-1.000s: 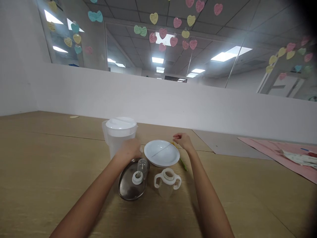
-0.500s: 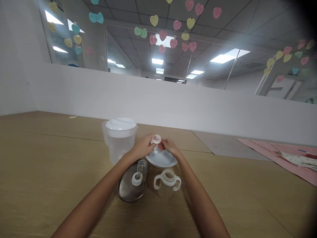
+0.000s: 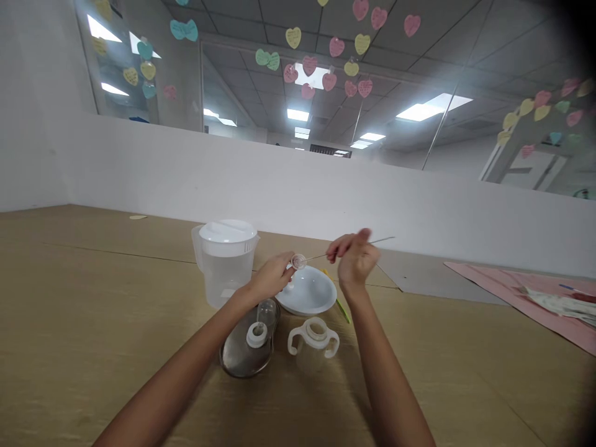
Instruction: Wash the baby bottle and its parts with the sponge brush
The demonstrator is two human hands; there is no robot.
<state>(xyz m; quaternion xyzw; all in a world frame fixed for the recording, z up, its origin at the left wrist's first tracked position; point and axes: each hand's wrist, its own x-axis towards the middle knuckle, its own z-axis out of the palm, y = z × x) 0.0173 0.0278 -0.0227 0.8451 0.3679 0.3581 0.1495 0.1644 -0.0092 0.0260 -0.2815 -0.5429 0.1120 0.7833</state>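
My left hand pinches a small round valve piece above the white bowl. My right hand is closed on a thin wire-like brush whose far end points into that piece. In front of them stands a clear cup body with two white handles. A metal kidney-shaped tray to its left holds a white collar and a clear cap. A lidded translucent pitcher stands just left of my left hand.
A green-yellow stick lies on the wooden table beside the bowl. A pink mat with items lies at the far right, a grey sheet next to it. A white partition wall runs behind the table.
My left hand lifted the small round piece from the bowl. My right hand took the thin brush, met the left hand, then drew back to the right, pulling the brush out.
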